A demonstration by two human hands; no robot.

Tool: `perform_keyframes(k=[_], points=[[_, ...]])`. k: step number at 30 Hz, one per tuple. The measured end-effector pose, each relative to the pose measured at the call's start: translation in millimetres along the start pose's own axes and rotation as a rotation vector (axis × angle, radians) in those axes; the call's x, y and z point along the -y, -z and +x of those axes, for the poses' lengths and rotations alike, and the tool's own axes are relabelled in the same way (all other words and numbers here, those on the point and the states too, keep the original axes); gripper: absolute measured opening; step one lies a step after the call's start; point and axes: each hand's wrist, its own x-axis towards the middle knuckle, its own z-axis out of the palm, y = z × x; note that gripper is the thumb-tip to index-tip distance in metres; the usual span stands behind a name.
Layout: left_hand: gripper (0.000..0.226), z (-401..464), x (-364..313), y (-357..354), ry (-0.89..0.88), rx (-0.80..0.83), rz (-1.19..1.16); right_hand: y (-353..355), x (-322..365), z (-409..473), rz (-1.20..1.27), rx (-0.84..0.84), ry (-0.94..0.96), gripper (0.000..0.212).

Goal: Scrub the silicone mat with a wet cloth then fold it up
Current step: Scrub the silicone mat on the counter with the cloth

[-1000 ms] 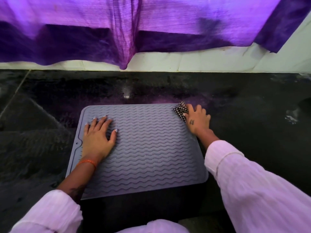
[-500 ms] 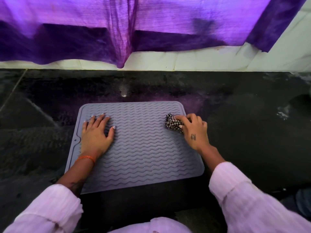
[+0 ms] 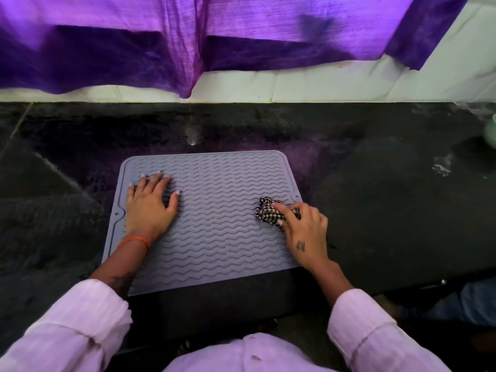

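Scrubbing continues: my right hand [image 3: 306, 232] pinches the checked cloth [image 3: 269, 214] at the right edge of the silicone mat [image 3: 220, 237]; my left hand [image 3: 150, 205] presses flat, fingers spread, near its left edge. The mat's long axis runs left-right across the desk [image 3: 375, 197], unscrubbed ridges lying leftward

Cloth [image 3: 269, 214] under right hand [image 3: 306, 232], nearer now.

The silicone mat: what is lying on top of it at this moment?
On the silicone mat the left hand rests flat, and the right hand presses a checked cloth near its right edge. The ribs under both palms and the cloth are covered.
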Motion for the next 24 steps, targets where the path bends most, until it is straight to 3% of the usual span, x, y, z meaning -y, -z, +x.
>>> perform_keyframes(k=[4, 9, 14, 18, 24], points=[[0.052, -2, -2, 2, 0.004, 0.009, -0.012, 11, 1, 14, 0.014, 0.086, 0.013, 0.042], [0.053, -3, -2, 2, 0.006, 0.017, -0.01, 14, 11, -32, 0.057, -0.047, -0.049, 0.045], [0.053, -2, -2, 2, 0.004, 0.027, 0.003, 17, 19, -26, -0.008, 0.034, -0.097, 0.039], [0.053, -3, 0, 1, 0.002, 0.021, 0.004, 19, 27, -40, 0.098, -0.064, -0.105, 0.037], [0.053, -3, 0, 1, -0.013, 0.02, -0.003, 13, 47, -48, -0.023, -0.04, -0.13, 0.035]])
